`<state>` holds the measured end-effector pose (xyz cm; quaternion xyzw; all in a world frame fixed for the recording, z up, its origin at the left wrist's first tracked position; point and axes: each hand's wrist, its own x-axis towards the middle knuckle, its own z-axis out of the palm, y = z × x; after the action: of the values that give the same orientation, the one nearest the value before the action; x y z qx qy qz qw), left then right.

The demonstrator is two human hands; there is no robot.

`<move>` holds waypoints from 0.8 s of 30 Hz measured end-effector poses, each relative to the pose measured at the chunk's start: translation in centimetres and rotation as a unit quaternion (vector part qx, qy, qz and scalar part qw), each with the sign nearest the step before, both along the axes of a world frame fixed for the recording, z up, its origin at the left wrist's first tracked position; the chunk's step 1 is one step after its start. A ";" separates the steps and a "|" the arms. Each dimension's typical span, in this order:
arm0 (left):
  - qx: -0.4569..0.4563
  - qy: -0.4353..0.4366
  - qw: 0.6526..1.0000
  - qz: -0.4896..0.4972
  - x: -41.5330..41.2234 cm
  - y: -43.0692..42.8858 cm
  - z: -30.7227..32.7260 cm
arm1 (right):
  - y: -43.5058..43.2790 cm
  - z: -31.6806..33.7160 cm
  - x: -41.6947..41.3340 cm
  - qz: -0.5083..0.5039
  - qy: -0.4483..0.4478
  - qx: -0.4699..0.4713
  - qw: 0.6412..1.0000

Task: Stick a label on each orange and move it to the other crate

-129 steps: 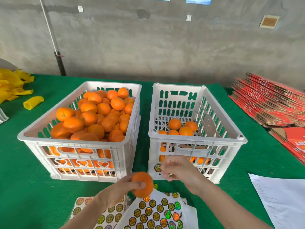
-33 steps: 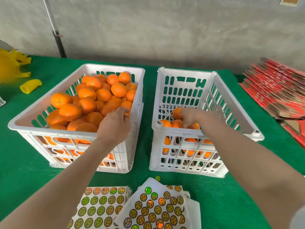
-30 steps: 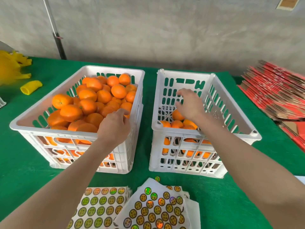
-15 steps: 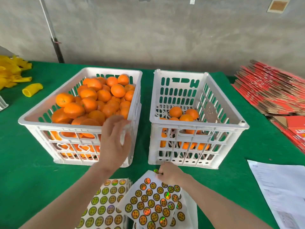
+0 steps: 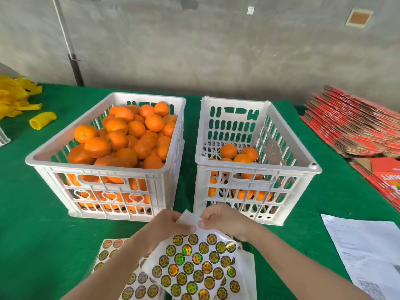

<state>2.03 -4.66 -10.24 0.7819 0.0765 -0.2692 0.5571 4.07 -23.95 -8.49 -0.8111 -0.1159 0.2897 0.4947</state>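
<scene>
A white crate (image 5: 43, 158) on the left is heaped with oranges (image 5: 121, 139). To its right a second white crate (image 5: 311, 167) holds a few oranges (image 5: 229, 150) at the bottom. In front of both lies a sheet of round holographic labels (image 5: 194, 267), its far edge lifted. My left hand (image 5: 166, 224) pinches that lifted edge from the left. Against the same edge my right hand (image 5: 223, 219) pinches from the right. Neither hand holds an orange.
More label sheets (image 5: 110, 252) lie under my left forearm on the green cloth. A printed paper (image 5: 365, 245) lies at the right front. Flattened red cartons (image 5: 355, 124) are stacked at the right; yellow foam nets (image 5: 42, 120) lie far left.
My left hand has come down from the full crate's rim to the label sheet. The right hand stayed at the sheet's far edge, which is now lifted between both hands.
</scene>
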 end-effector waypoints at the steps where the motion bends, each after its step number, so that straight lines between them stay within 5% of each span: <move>1: -0.004 0.007 1.000 0.002 0.1 0.0 0.4 | -0.3 0.3 -0.1 -0.006 0.002 0.009 1.000; 15: 0.028 0.045 0.998 0.029 2.0 1.7 2.1 | -3.8 1.4 -0.3 0.023 0.045 0.027 0.998; 24: 0.097 0.014 0.994 -0.054 1.7 1.0 0.9 | -4.1 1.9 -0.1 0.007 -0.003 -0.008 1.000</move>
<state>3.78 -3.66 -9.36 0.8314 0.0683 -0.3011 0.4620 4.00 -28.07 -6.55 -0.8150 -0.1205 0.2921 0.4857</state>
